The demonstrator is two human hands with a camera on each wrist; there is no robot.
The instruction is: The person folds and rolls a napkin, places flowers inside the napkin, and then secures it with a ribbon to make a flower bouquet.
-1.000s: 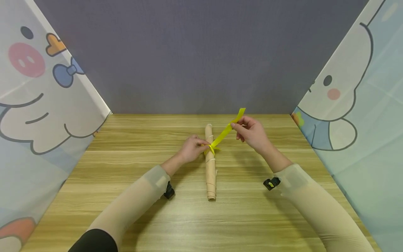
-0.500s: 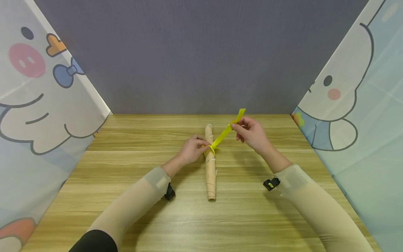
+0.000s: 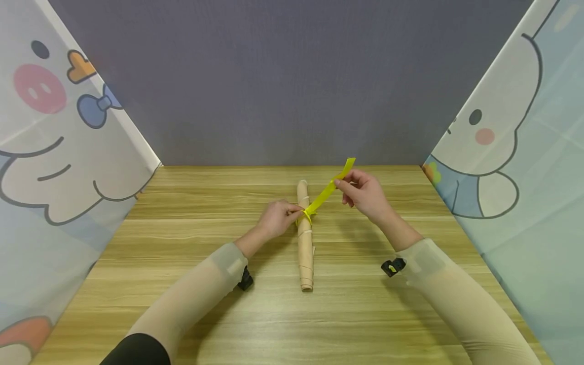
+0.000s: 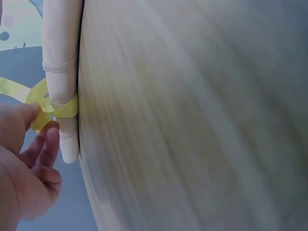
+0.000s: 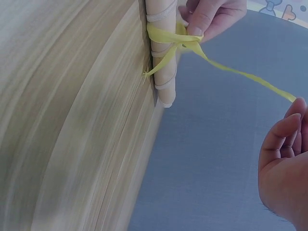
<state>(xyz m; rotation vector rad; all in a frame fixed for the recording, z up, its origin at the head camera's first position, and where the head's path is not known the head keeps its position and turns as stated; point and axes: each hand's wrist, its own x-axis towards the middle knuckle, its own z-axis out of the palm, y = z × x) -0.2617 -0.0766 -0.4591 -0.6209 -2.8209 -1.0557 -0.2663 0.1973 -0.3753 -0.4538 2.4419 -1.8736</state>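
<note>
A beige roll [image 3: 305, 258], with thin pale bands around it, lies lengthwise on the table in the head view. A yellow ribbon [image 3: 325, 194] goes round its upper half and crosses on top; one short end hangs over the roll's side in the right wrist view. Thumb and fingers of my left hand [image 3: 277, 219] pinch the ribbon close to the crossing, at the roll's left side. Up and to the right, my right hand [image 3: 364, 195] pinches the ribbon's long end, which runs taut from the crossing, its tip sticking out past the fingers.
The wood-grain table [image 3: 205, 314] meets a grey panel [image 3: 292, 81] at the back. Cartoon-printed cloths stand along the left [image 3: 68, 167] and right [image 3: 515, 152] sides. Small black cameras sit at the left [image 3: 246, 279] and right [image 3: 393, 266] wrists.
My left hand has shifted very slightly at the ribbon's crossing. My right hand stays where it was, still pinching the ribbon. The roll has not moved.
</note>
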